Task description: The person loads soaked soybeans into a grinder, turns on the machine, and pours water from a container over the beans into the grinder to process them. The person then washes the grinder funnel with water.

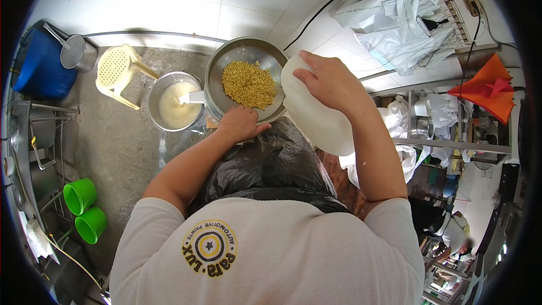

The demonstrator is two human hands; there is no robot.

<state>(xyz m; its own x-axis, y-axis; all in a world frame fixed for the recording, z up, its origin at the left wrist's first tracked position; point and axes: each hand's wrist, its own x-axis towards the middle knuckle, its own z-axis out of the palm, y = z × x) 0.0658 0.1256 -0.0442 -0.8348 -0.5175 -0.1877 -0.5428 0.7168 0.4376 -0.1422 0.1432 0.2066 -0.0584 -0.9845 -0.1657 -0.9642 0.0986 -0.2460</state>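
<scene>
Soaked yellow beans [248,83] lie heaped in a wide metal bowl [214,76] in front of me. My left hand [243,124] is at the bowl's near rim, its fingers curled over the edge and partly hidden. My right hand [322,79] grips a white, rounded, flat piece [319,121] that looks like a plastic lid, thumb on top, held tilted just right of the bowl. From the bowl's left side a white spout [195,97] reaches over a metal bucket [155,104], which contains a pale, creamy liquid [176,107].
A yellow plastic stool [116,70] stands left of the bucket. Farther left are a blue barrel [48,62], a metal dipper [79,53] and two green buckets [84,197]. Plastic bags [395,20] hang at upper right, above shelving [451,144]. Another person [454,231] is at lower right.
</scene>
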